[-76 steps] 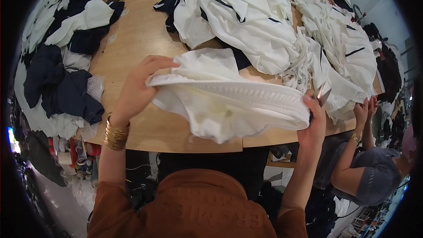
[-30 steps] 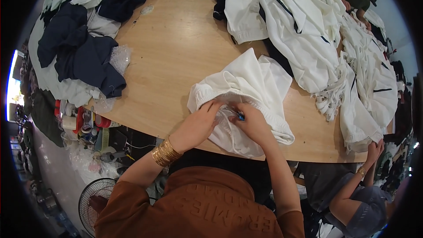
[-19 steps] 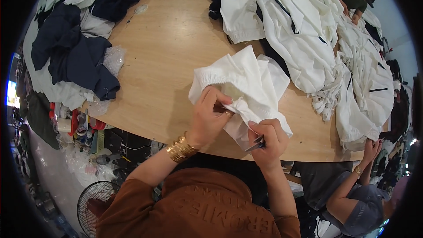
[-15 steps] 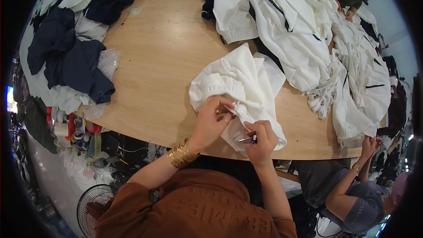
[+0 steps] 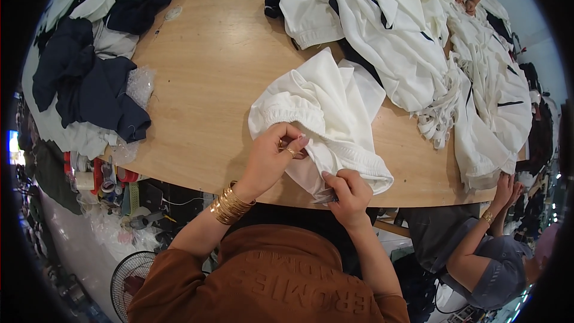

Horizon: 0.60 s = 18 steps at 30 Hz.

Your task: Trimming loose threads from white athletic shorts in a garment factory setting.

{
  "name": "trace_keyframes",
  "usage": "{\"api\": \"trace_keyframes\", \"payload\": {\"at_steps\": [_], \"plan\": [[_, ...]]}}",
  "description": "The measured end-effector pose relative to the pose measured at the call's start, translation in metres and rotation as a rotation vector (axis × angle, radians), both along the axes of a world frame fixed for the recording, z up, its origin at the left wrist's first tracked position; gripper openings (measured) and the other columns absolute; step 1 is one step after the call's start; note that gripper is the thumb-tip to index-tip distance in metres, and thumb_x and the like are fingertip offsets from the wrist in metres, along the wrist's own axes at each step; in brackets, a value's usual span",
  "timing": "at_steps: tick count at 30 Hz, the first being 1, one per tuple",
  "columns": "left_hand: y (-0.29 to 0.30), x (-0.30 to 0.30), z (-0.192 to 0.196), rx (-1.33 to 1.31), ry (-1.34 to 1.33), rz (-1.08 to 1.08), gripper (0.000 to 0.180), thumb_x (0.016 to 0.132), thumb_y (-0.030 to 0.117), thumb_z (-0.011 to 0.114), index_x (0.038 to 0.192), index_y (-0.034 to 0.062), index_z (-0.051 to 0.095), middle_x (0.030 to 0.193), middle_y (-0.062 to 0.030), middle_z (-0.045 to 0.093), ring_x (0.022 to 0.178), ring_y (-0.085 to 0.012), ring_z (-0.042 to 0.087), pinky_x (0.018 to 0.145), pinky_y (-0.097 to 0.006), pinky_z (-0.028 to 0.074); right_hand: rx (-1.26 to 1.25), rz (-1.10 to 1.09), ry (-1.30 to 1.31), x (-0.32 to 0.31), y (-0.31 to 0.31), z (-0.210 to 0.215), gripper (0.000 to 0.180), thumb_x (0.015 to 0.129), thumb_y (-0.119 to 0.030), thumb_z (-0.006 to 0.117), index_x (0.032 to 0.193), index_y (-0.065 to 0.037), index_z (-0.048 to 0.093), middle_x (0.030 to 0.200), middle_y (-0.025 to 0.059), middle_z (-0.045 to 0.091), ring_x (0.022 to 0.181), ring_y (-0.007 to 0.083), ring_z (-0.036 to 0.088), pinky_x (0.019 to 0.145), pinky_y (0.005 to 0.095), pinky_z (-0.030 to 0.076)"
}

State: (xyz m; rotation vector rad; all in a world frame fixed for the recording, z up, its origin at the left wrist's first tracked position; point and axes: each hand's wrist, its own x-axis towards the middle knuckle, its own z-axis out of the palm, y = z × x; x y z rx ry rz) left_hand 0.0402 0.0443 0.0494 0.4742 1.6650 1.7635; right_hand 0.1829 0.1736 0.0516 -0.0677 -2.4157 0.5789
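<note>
**Two hands work on the edge of a white garment**

The person stands at the near edge of a round wooden tabletop (image 5: 203, 84). A white garment (image 5: 326, 113) lies bunched up on the wood, right in front of the person.

The left hand (image 5: 272, 158) is closed on a fold of the white garment, near its stretchy, gathered band. The thumb and fingers pinch the cloth and hold it flat and tight. Gold bangles (image 5: 230, 203) sit on that wrist.

The right hand (image 5: 350, 194) is at the near corner of the white garment, just beside the left hand. It is closed too. It grips the cloth and seems to hold something small and dark, maybe little snips, but it is too small to tell.

The step looks like close, careful work on one small spot of the hem or seam. It looks only partly done, since the garment is still bunched and in both hands. The next move calls for a steady left hand, so the cloth stays tight while the right hand works at the spot.

Beyond the white garment lies a big pile of white clothes (image 5: 418, 42). Far to its left sits a heap of dark blue clothes (image 5: 84, 90). To its right, another person (image 5: 484, 257) reaches up to the edge of the tabletop.
</note>
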Motion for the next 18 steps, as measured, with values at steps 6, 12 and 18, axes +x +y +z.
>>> {"api": "trace_keyframes", "payload": {"at_steps": [6, 12, 18], "plan": [[-0.007, -0.005, 0.003, 0.105, -0.237, -0.147, 0.015, 0.094, 0.014, 0.049, 0.096, -0.0005, 0.053, 0.108, -0.0075, 0.058, 0.093, -0.0099, 0.056, 0.084, -0.027, 0.051, -0.152, 0.122, -0.364, -0.006, 0.002, 0.024, 0.033, 0.062, -0.009, 0.071, 0.093, -0.009, 0.062, 0.078, 0.0063, 0.054, 0.062, 0.0195, 0.056, 0.053, 0.0302, 0.045], [-0.009, -0.004, 0.001, 0.126, -0.323, -0.158, 0.013, 0.094, 0.012, 0.048, 0.093, -0.0013, 0.051, 0.109, -0.0080, 0.058, 0.092, -0.0103, 0.056, 0.083, -0.025, 0.051, -0.579, -0.029, -0.540, -0.010, 0.004, 0.037, 0.033, 0.079, -0.023, 0.067, 0.102, -0.003, 0.055, 0.082, 0.0110, 0.057, 0.070, 0.0250, 0.058, 0.062, 0.0351, 0.046], [-0.008, -0.001, 0.001, 0.132, -0.287, -0.153, 0.014, 0.095, 0.012, 0.047, 0.091, -0.0011, 0.049, 0.105, -0.0075, 0.060, 0.092, -0.0102, 0.056, 0.082, -0.025, 0.051, -0.034, -0.104, -0.422, -0.022, 0.001, 0.041, 0.026, 0.082, -0.024, 0.063, 0.097, -0.004, 0.055, 0.075, 0.0088, 0.059, 0.070, 0.0245, 0.058, 0.059, 0.0351, 0.043]]}}
